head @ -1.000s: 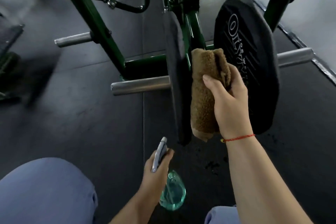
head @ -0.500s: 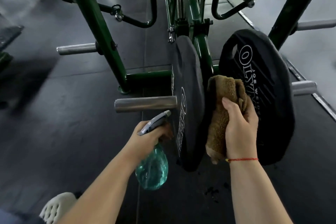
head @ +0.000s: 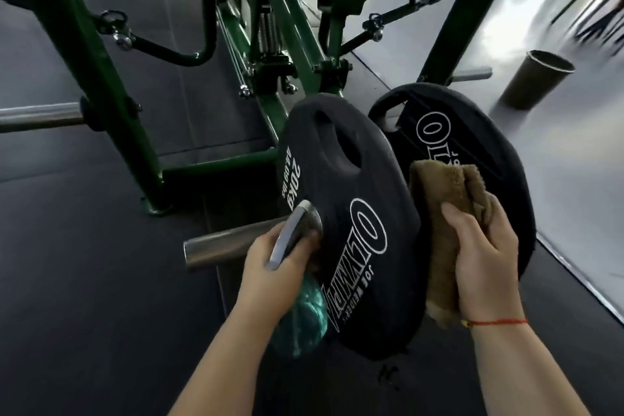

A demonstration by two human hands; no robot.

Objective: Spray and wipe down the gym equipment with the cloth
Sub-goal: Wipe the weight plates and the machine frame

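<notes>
Counting as I go: two black rubber weight plates with white lettering, the near plate [head: 354, 213] and the far plate [head: 489, 145]. Three bare steel pegs now: the left peg [head: 40, 116], the middle peg [head: 229, 245] through the near plate, the back peg [head: 472, 73] far right. One folded brown terry cloth [head: 442, 213]. One teal plastic spray bottle [head: 300, 324] with a grey trigger. Two hands of mine, left hand [head: 270, 267] and right hand [head: 486, 263]. One red string bracelet [head: 496, 321]. One coiled steel spring [head: 266, 30]. One brown open-topped tube [head: 537, 81] on the pale floor.
</notes>
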